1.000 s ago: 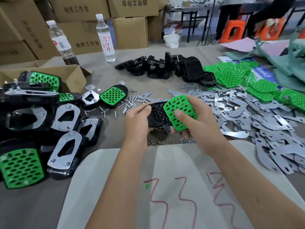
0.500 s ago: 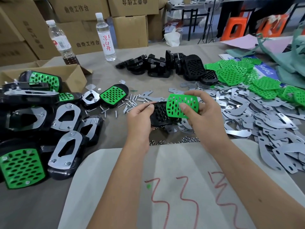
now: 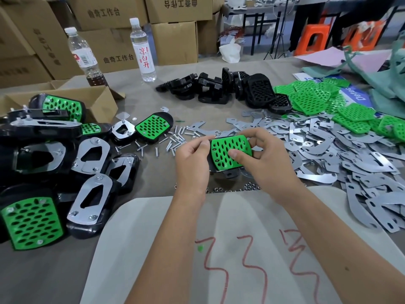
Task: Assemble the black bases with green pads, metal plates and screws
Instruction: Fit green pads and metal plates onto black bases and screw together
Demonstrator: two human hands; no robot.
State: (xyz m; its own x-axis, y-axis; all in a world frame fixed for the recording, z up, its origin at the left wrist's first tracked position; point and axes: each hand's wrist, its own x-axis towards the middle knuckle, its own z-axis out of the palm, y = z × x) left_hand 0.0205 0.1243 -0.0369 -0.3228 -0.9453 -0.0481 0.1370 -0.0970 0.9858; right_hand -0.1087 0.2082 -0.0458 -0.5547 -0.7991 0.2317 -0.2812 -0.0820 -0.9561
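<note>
Head view, perforated green pad (image 3: 229, 151), black base (image 3: 228, 173)

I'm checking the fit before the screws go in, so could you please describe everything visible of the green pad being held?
The green pad is a bright green, plastic-looking plate with rounded corners, pierced by rows of oval holes. It lies face up on a black base, whose edge shows around and below it. The left hand holds the left edge; the right hand grips the right side, its thumb pressing on the pad's face. Both are held above the table.
</note>
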